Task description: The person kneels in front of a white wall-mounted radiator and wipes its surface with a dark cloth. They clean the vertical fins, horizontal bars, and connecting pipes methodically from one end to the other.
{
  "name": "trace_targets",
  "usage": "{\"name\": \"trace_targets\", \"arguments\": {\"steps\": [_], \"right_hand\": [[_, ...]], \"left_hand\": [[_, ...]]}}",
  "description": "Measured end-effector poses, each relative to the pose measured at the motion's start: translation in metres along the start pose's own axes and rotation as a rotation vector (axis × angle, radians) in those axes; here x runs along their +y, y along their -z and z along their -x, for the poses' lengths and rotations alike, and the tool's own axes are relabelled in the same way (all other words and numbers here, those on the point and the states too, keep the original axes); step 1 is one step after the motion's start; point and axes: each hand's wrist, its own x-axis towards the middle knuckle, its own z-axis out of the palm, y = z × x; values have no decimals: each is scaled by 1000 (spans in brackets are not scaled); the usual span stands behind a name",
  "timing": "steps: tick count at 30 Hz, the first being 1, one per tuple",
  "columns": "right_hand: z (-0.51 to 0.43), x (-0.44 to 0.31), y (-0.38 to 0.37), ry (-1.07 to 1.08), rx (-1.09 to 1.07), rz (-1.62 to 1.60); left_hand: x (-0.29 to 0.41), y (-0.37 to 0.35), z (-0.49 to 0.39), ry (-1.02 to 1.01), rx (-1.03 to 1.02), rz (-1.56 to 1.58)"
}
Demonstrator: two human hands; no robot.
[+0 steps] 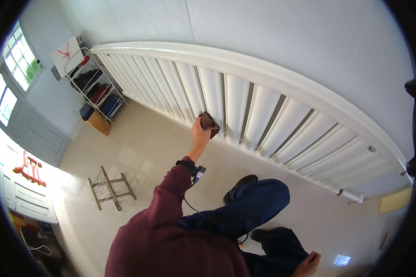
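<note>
My left hand (198,133) grips a dark brown cloth (209,124) and presses it to the lower part of a white panel radiator (234,104) on the wall. A black strap with a small cabled device (198,173) sits at my left wrist. Low on the right, my right hand (308,265) rests near my knee in dark blue trousers, its fingers curled; whether it holds anything cannot be told.
A white wire rack (97,85) with bags stands beyond the radiator's far end, a brown paper bag (98,123) beside it. A wooden folding stool (111,188) is on the tiled floor at left. Near an open door (38,138) is a red wooden chair (30,169). A pipe (352,195) leaves the radiator's lower right.
</note>
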Motion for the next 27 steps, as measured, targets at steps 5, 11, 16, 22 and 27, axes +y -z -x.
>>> {"name": "trace_targets", "arguments": {"steps": [5,11,16,22,27], "right_hand": [[1,2,3,-8,-26,6],[4,2,4,-29,-5,-4],[3,5,3,-13,12,-12],[2,6,2,-11,1,-6],[0,3,2,9,-9,-25]], "left_hand": [[119,66,-54,-313,228,118],[165,87,-89,-593,478,7],[68,38,-50,-600,364,-128],[-58,-12,18,-274,111,-185],[-81,-13,13,28,61,-118]]}}
